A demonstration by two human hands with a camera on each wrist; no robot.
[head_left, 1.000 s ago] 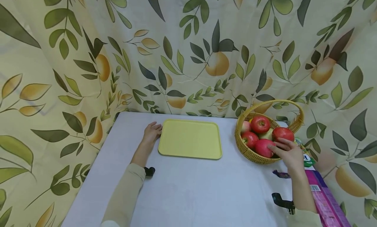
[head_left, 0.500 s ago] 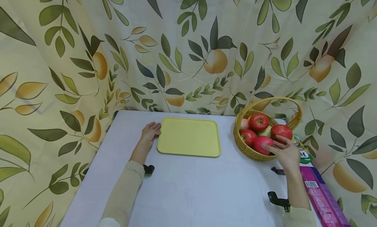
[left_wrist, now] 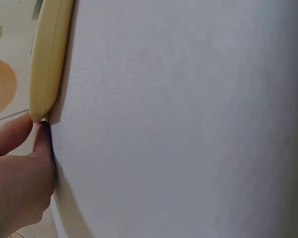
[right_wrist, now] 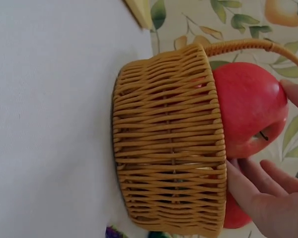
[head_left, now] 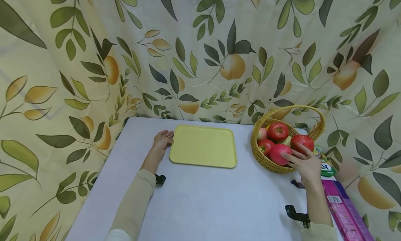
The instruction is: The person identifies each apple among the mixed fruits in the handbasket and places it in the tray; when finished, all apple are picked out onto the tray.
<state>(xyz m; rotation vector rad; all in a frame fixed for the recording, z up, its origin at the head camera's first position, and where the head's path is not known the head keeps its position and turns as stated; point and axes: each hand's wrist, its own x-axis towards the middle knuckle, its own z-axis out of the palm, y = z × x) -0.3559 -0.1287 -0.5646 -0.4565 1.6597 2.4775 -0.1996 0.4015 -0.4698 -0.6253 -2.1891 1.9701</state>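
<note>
On the table lies a yellow rectangular tray [head_left: 203, 146]. My left hand [head_left: 162, 139] is at its left edge; in the left wrist view a thumb and finger pinch the tray's rim [left_wrist: 44, 94]. To the right stands a wicker basket [head_left: 263, 161] of fruit. My right hand [head_left: 307, 166] reaches over its front rim and holds the front red apple [head_left: 280, 154], thumb on one side and fingers on the other. In the right wrist view this apple [right_wrist: 248, 106] still sits in the basket, its stem showing. Another red apple [head_left: 302, 142] lies behind the fingers.
More fruit fills the basket, including a red apple [head_left: 278, 131] at the back. Beside it lie a green packet [head_left: 327, 168], a small dark wrapper [head_left: 297, 184] and a pink-purple box [head_left: 341, 206]. A patterned curtain [head_left: 194, 60] hangs behind the white table [head_left: 219, 202].
My right hand has shifted slightly left, its thumb further over the front apple. The left hand stays at the tray's edge. The whole view sways a little with the head.
</note>
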